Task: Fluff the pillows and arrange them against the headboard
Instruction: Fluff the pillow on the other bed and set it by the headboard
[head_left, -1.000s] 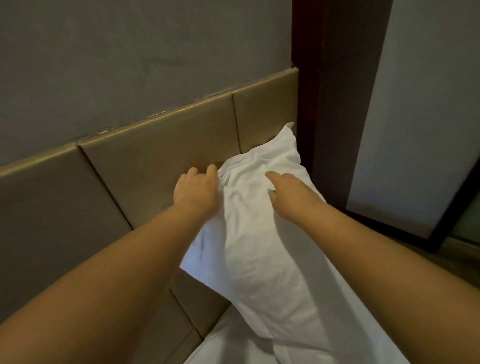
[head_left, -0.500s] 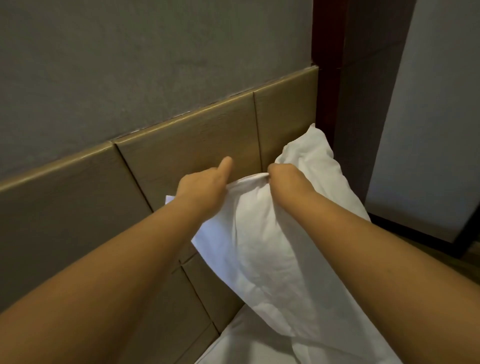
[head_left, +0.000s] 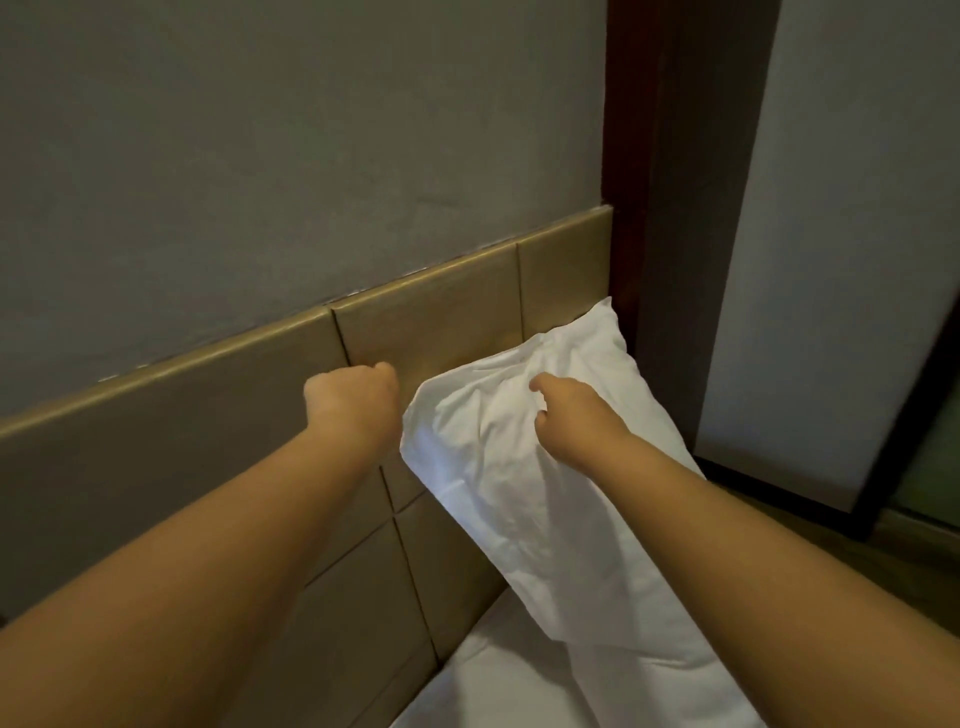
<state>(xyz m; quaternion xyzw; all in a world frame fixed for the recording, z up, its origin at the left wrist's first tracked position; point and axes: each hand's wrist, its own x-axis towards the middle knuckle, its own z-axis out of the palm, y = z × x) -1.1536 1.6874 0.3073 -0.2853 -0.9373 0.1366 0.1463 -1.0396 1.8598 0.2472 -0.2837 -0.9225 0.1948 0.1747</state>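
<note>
A white pillow (head_left: 519, 493) leans upright against the tan panelled headboard (head_left: 208, 415), at its right end. My right hand (head_left: 571, 415) is on the pillow's upper face, its fingers curled into the wrinkled cloth just below the top edge. My left hand (head_left: 353, 400) is curled into a fist in front of the headboard, beside the pillow's upper left corner. I see no cloth in that hand, and its fingertips are hidden behind it.
The pillow's lower end stands on the white bed sheet (head_left: 519, 680). A dark wooden post (head_left: 654, 208) rises just right of the headboard, with a pale panel (head_left: 831, 260) beyond it. Grey wall (head_left: 260, 156) fills the space above the headboard.
My left hand has come off the pillow's top edge and moved left as a fist. My right hand slid from the top edge down onto the pillow's face.
</note>
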